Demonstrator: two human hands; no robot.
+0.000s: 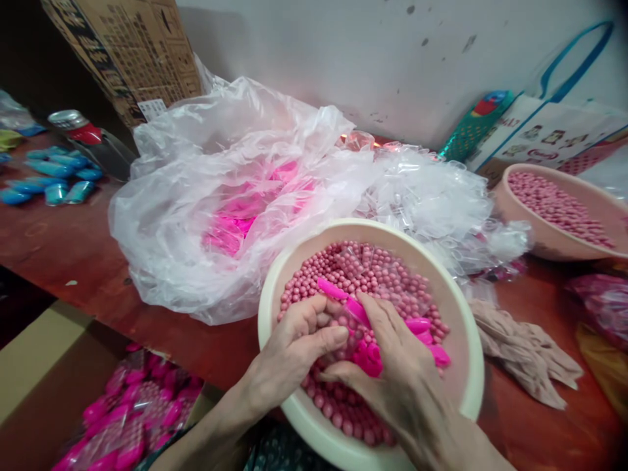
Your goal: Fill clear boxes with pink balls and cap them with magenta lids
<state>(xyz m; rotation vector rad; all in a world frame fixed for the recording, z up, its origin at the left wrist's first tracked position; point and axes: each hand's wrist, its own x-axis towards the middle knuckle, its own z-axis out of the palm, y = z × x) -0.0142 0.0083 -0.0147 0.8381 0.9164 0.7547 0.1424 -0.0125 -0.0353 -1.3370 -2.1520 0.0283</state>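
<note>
A cream basin (471, 386) of dusky pink beads (338, 412) is under both my hands. My left hand (299, 347) is closed on a small clear container (341, 330) with beads inside, partly hidden by the fingers. My right hand (402, 373) curls round its other side, with the fingertips on a bright pink plastic piece (358, 312). Another slim pink piece (332, 288) points out above the left fingers. More pink plastic pieces (367, 358) lie on the beads beneath and beside the right hand.
Behind the basin lie a plastic bag (167, 216) of pink pieces and a heap of clear plastic parts (422, 190). A second basin (534, 229) of beads stands right, near a beige cloth (530, 347). An open carton (44, 379) with filled pink containers sits below left.
</note>
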